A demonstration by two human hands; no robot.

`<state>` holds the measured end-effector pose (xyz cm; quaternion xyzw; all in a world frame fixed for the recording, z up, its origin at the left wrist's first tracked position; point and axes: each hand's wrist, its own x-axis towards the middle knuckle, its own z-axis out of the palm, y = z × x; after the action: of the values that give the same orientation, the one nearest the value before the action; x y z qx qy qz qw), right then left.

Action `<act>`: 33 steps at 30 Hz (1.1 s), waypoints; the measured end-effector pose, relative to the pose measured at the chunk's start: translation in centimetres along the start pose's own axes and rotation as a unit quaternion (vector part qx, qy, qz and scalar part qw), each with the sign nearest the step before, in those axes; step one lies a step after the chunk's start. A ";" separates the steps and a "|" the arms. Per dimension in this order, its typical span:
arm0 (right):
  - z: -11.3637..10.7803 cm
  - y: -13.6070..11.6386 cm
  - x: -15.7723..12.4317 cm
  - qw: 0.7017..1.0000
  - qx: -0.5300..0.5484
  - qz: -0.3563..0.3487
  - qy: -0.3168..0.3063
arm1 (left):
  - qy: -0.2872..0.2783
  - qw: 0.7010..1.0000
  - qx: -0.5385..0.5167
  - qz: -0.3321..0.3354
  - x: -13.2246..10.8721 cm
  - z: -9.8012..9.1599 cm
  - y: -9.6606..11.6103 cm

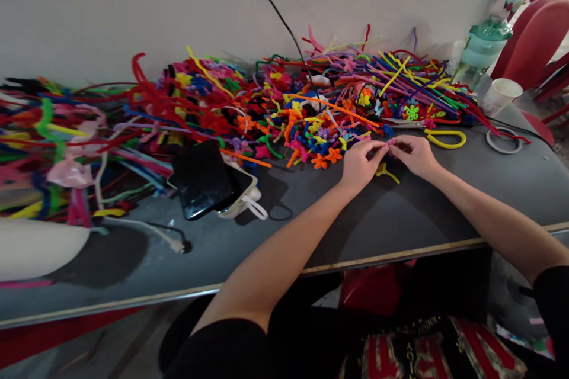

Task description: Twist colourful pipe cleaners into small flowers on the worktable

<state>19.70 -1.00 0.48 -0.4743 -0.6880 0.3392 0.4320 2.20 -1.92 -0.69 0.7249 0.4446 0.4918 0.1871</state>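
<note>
Both hands meet above the dark table (338, 231), near the heap of coloured pipe cleaners. My left hand (359, 163) is closed, thumb and fingertips pinching a small pink pipe-cleaner piece (390, 142). From the other side my right hand (415, 155) pinches the same piece; the fingers partly cover its shape. Just below the fingertips lies a small yellow pipe-cleaner piece (388, 173) on the table. Scissors (403, 123) rest behind my right hand. A yellow loop (450, 140) is to its right. Orange pipe-cleaner flowers (333, 156) lie left of my left hand.
Long pipe cleaners (413, 86) are heaped along the wall. A black phone (202, 179) leans by a white-strapped case at left, near a cable (175, 244). At right are a grey ring (504, 141), a paper cup (502, 98) and a green bottle (484, 44). A black cord hangs behind.
</note>
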 end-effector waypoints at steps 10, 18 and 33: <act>-0.2 -1.0 -0.1 0.991 -0.116 -0.068 -0.013 | 0.017 0.995 0.078 0.063 0.1 -0.5 1.4; -0.6 -1.3 -0.1 0.987 -0.106 -0.101 -0.070 | -0.052 0.992 -0.093 -0.060 0.1 -0.6 0.8; -0.2 -0.1 0.4 0.999 0.019 -0.033 -0.017 | -0.022 0.953 -0.249 -0.172 -0.1 0.4 0.6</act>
<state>19.75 -0.66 0.76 -0.4370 -0.7038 0.3459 0.4405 2.77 -2.22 -0.46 0.5788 0.4212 0.5312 0.4533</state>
